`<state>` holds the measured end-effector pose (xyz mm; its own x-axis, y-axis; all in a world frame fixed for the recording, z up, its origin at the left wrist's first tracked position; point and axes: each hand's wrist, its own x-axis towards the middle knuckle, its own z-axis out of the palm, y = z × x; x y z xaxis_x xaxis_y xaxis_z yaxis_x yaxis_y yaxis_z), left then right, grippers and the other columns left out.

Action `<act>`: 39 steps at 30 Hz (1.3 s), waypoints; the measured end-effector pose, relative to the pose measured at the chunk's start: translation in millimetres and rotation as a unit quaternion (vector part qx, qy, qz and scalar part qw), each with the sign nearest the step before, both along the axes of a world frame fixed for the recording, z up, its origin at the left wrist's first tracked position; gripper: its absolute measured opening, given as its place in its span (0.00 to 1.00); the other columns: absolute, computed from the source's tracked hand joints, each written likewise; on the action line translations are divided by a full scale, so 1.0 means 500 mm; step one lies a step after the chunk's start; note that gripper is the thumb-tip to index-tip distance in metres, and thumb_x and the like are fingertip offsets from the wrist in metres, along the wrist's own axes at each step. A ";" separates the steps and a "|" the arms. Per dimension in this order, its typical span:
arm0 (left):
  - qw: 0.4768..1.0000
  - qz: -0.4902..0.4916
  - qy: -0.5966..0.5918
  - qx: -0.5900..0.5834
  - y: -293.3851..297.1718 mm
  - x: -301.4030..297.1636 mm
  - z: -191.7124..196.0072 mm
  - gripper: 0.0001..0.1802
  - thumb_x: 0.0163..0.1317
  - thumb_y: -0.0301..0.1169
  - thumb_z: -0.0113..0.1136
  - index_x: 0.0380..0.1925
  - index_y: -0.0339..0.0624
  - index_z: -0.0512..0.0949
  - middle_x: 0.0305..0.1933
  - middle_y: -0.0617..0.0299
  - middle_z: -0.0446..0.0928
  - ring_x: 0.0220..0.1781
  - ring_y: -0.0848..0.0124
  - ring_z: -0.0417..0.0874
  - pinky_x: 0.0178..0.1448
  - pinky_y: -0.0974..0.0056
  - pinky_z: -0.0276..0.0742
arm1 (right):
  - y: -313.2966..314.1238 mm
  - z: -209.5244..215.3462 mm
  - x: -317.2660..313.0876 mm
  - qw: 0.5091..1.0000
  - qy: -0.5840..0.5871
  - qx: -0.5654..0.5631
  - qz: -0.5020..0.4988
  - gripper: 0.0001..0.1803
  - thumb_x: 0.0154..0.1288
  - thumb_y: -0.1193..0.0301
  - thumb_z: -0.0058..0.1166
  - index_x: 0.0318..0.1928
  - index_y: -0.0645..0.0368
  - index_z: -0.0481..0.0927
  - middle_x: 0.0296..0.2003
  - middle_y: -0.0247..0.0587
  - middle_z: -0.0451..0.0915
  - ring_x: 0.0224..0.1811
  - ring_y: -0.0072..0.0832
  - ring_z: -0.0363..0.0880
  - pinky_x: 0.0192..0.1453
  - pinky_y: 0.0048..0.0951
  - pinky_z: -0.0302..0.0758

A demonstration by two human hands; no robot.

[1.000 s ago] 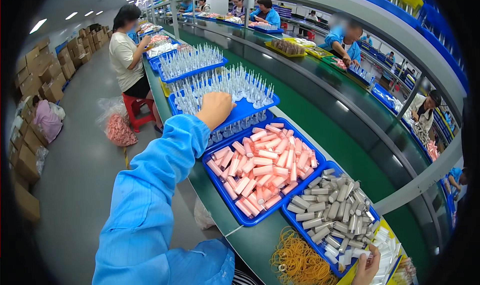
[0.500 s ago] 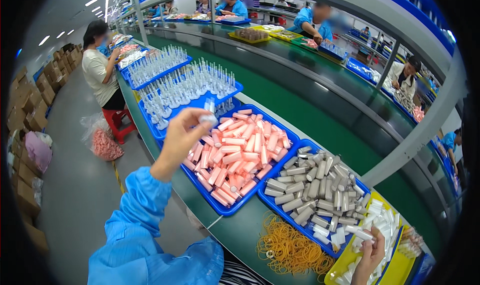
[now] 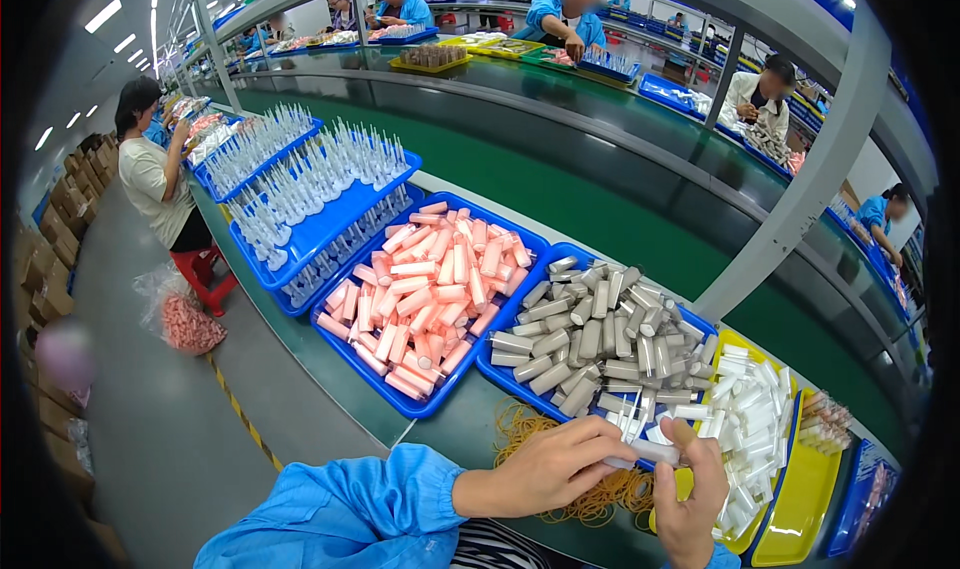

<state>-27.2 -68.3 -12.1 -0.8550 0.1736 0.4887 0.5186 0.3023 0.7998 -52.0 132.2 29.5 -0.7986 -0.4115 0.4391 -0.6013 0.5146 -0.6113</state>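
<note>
Tube [image 3: 655,452] looks light, likely slick, best taken mid-length; right hand [image 3: 692,487] pinches its end, left hand [image 3: 562,463] pinching a stemmed piece [image 3: 620,462]!

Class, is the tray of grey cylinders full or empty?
Mostly full: grey cylinders heap across the blue tray; some bare bottom shows at its near side.

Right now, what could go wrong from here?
1. The pale cylinder at the right hand could slip and might land among the rubber bands close by.
2. The gray cylinders are heaped beside the white pieces; a bump could mix them.
3. The upright clear pieces stand packed on a raised blue tray; a knock might topple some.
</note>
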 end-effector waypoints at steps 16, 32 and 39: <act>0.956 -0.172 -0.183 0.154 -0.004 0.055 0.009 0.12 0.58 0.14 0.63 0.43 0.33 0.81 0.47 0.47 0.80 0.49 0.60 0.83 0.55 0.59 0.79 | 0.005 -0.062 -0.048 0.815 -0.372 -0.426 -0.130 0.17 0.72 0.64 0.55 0.53 0.63 0.78 0.23 0.32 0.77 0.18 0.15 0.73 0.19 0.16 0.68; 1.000 -0.019 -0.014 0.018 0.017 0.070 -0.018 0.17 0.50 0.15 0.67 0.41 0.39 0.80 0.44 0.52 0.84 0.43 0.58 0.85 0.47 0.60 0.80 | -0.009 -0.050 0.018 0.869 -0.318 -0.368 -0.090 0.24 0.65 0.74 0.62 0.61 0.62 0.76 0.32 0.31 0.76 0.27 0.15 0.75 0.26 0.17 0.72; 0.996 -0.025 0.076 -0.028 0.018 0.069 -0.036 0.20 0.46 0.14 0.68 0.40 0.43 0.79 0.46 0.52 0.83 0.42 0.57 0.85 0.43 0.60 0.80 | -0.018 -0.069 0.060 0.965 -0.120 -0.232 -0.017 0.25 0.60 0.74 0.65 0.59 0.62 0.77 0.30 0.38 0.75 0.28 0.28 0.73 0.33 0.25 0.71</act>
<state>7.1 -59.1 -30.1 -0.7616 0.2455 0.5997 0.6477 0.3154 0.6935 -22.2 123.2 -5.0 -0.9102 -0.1869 0.3695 -0.4003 0.1693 -0.9006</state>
